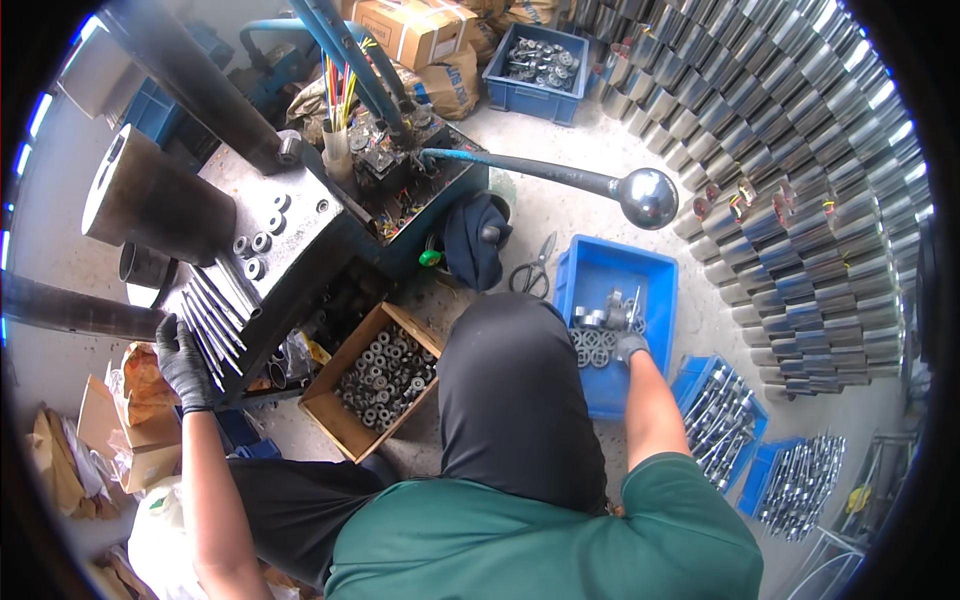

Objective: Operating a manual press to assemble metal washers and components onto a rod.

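Observation:
My left hand [183,368], in a dark grey glove, is at the bench's left edge with its fingers stretched out. Beside it lies a row of thin metal rods [212,325], and whether the fingertips touch them is unclear. In the blue bin [583,262], my gloved right hand [630,347] is curled at the right side among small round metal parts [594,350]. A thin metal shaft [637,305] sticks up just beyond that hand. What its fingers hold is hidden.
A steel bench [305,185] carries several metal rings [262,242] and a large cylinder [165,195]. A lever with a shiny ball [650,198] juts over the floor. Nearby are a wooden box of rings [385,375], scissors [535,270], bins of shafts [722,420] and stacked metal tubes [790,210].

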The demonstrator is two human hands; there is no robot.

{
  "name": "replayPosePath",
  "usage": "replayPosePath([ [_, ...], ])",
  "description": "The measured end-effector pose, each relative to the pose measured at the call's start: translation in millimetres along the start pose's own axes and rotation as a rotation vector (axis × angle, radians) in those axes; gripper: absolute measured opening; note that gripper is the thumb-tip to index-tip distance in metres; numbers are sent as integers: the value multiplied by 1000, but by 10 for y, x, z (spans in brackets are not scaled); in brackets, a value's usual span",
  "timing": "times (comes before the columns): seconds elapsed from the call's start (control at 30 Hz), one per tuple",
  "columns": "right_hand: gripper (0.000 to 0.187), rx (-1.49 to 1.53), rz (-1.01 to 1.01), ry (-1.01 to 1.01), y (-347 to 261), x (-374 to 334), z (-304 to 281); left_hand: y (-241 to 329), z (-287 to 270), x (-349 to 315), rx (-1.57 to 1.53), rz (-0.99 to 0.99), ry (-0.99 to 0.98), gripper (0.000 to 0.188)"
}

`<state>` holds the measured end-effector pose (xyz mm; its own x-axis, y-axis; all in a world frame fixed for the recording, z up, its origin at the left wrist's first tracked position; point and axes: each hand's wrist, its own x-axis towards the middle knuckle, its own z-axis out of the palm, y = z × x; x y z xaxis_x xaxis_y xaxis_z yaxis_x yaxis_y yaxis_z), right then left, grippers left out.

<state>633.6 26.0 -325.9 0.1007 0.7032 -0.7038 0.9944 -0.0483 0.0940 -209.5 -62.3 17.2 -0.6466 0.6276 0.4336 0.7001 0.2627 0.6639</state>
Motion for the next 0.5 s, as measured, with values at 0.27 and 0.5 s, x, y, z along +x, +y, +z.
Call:
replayPosePath([
  [0.27, 29, 1198, 274, 64, -13, -389, 108, -32, 15, 8, -85, -52, -23, 29],
  [0.5, 23, 1177, 125, 177, -39, -1136, 393, -218, -31, 134, -472, -272, -86, 30],
])
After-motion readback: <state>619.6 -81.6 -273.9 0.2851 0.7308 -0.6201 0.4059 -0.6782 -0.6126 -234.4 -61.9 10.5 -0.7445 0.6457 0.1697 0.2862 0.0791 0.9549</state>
